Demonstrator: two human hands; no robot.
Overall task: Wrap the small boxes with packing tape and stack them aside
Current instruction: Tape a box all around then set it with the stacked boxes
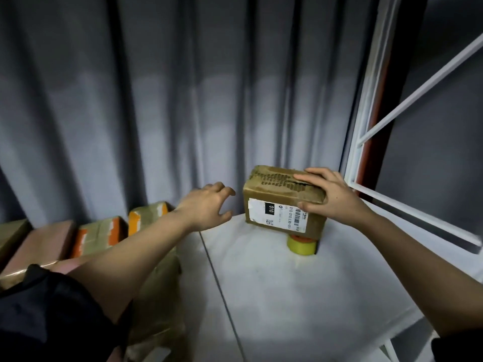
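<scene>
A small brown cardboard box (277, 202) with a white shipping label and worn tape on top stands at the far side of the white table (274, 291). My right hand (332, 194) grips its right end, fingers over the top and thumb on the front face. A yellow roll of packing tape (302, 245) sits on the table just below the box, partly hidden by it. My left hand (209, 205) hovers to the left of the box with fingers loosely curled, holding nothing and not touching it.
A row of taped brown boxes (99, 233), some with orange tape, stands at the left beyond the table edge. A grey curtain (156, 100) hangs behind. A white metal frame (366, 142) rises at the right.
</scene>
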